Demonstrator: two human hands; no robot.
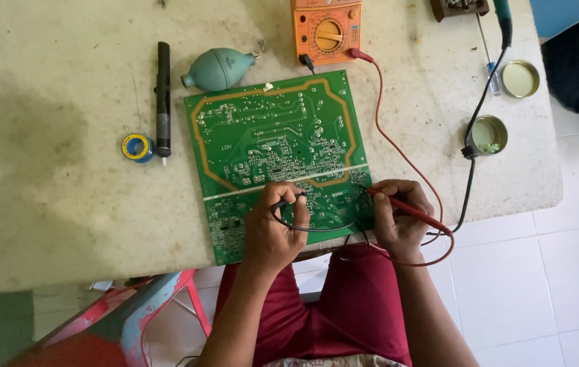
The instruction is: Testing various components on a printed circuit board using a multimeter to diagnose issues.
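At lower centre, the left hand pinches the black probe and the right hand grips the red probe, tips angled onto the solder-side-up green circuit board for contact.

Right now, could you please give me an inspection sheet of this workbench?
Surface: pale, stained table.
Job's things: green circuit board lying flat, solder side up; orange multimeter behind it.
Clutter: black desoldering pump, solder spool, teal blower bulb, two round tins, screwdriver.
Grippers: left hand holds black probe on the board; right hand holds red probe.
Cables: red lead runs to the meter; black cord hangs over the edge.
Surroundings: white tiled floor, painted stool.
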